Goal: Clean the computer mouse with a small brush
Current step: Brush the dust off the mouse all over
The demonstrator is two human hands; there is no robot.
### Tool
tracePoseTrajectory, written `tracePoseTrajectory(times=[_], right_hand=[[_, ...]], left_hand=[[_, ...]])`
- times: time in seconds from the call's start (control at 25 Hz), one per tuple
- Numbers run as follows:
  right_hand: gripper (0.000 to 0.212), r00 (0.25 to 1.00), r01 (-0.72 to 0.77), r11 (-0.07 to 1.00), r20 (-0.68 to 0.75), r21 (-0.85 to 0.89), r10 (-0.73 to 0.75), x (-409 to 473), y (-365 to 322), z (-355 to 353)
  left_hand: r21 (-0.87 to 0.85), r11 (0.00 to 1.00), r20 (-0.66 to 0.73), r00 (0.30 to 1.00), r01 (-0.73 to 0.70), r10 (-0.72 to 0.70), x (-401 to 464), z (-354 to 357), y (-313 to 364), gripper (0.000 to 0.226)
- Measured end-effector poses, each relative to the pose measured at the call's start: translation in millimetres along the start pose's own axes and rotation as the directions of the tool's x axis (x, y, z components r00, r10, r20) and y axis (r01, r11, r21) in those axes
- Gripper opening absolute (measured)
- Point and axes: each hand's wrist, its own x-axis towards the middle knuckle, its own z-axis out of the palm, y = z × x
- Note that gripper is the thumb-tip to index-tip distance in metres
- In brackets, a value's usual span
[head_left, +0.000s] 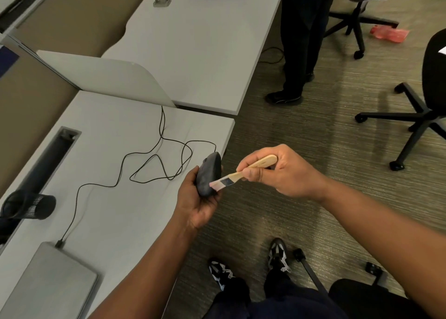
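Observation:
My left hand (196, 201) holds a black wired computer mouse (208, 172) lifted just off the right edge of the grey desk (115, 198), fingers curled around its underside. In my right hand (282, 171) is a small brush (243, 172) with a pale wooden handle, a metal ferrule and light bristles, gripped by the handle. The bristles touch the lower right side of the mouse. The mouse's black cable (154, 164) loops across the desk to a closed grey laptop (48, 280) at the lower left.
A black mesh pen cup (29, 206) lies on its side at the desk's left. A second desk (200, 53) stands behind a divider panel (108, 75). Another person's legs (299, 41) stand on the carpet, with office chairs (424, 96) and a red bag (389, 33) to the right.

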Motion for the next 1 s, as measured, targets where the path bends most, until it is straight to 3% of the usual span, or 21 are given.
tracePoseTrajectory(times=[0.08,0.28,0.36,0.52,0.64,0.72,0.88,1.0], right_hand=[[0.01,0.999,0.005,0.999,-0.035,-0.046,-0.006,4.7,-2.9,-1.8],[0.012,0.952,-0.005,0.964,-0.295,-0.267,-0.077,13.6,-0.6,-3.6],[0.012,0.952,0.018,0.956,-0.286,-0.293,-0.106,11.8,-0.2,1.0],[0.009,0.999,0.011,0.986,-0.046,-0.164,-0.019,-2.5,-1.8,2.9],[0.014,0.997,-0.027,0.997,0.071,0.07,0.022,-5.6,-6.4,-0.9],[0.014,0.998,-0.053,0.989,0.039,0.135,0.048,-2.9,-9.0,-1.4],[0.009,0.968,-0.071,0.992,-0.247,-0.104,0.044,1.8,-5.0,-3.9],[0.009,0.974,-0.041,0.999,-0.224,0.011,0.043,3.4,-8.0,-5.6]], left_hand=[[-0.01,1.0,0.021,1.0,0.02,-0.02,-0.1,0.1,0.1,0.047],[-0.008,0.999,0.048,0.998,0.037,-0.036,-1.9,-2.9,-3.0,0.04],[0.008,0.999,0.041,0.999,0.032,-0.033,-1.6,-3.3,-5.4,0.038],[-0.007,1.0,0.008,1.0,0.003,-0.003,-0.4,-4.9,-6.9,0.041],[0.043,0.999,-0.033,0.999,-0.024,0.025,0.8,-7.1,-7.2,0.044],[0.053,0.999,-0.022,1.0,-0.01,0.011,1.1,-6.0,-8.6,0.047],[0.045,0.999,0.009,1.0,-0.01,0.009,0.2,-4.2,-11.1,0.046],[0.131,0.989,0.019,0.998,-0.067,0.065,-1.2,-5.3,-13.8,0.044]])
